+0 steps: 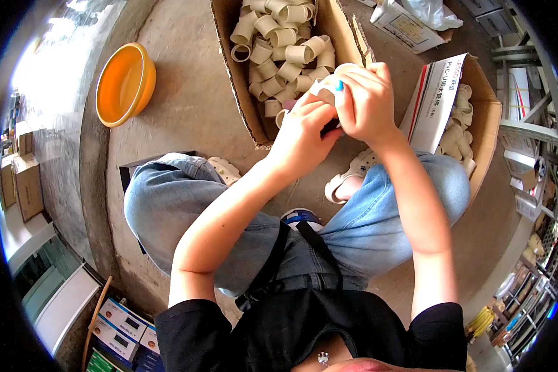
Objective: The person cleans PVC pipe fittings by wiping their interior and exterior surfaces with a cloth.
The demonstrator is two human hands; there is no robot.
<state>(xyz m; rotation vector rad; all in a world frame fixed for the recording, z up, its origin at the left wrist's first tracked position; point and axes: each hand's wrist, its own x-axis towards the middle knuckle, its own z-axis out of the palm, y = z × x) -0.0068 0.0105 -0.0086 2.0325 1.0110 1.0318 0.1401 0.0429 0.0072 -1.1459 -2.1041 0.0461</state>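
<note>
Both hands meet over the near right side of an open cardboard box (pixel 237 87) full of cream PVC pipe fittings (pixel 284 38). Between them is a pale PVC pipe fitting (pixel 323 93), mostly covered by the fingers. My left hand (pixel 305 133) is closed round its lower left side. My right hand (pixel 367 102) grips it from the upper right, thumb with a blue nail pressed against it. Its exact shape is hidden.
At right, a second carton (pixel 433 99) with a printed PVC-U flap holds more fittings (pixel 457 139). An orange basin (pixel 126 85) sits on the concrete floor at left. Boxes (pixel 408 28) stand at the back, and metal shelving (pixel 527 130) lines the right edge.
</note>
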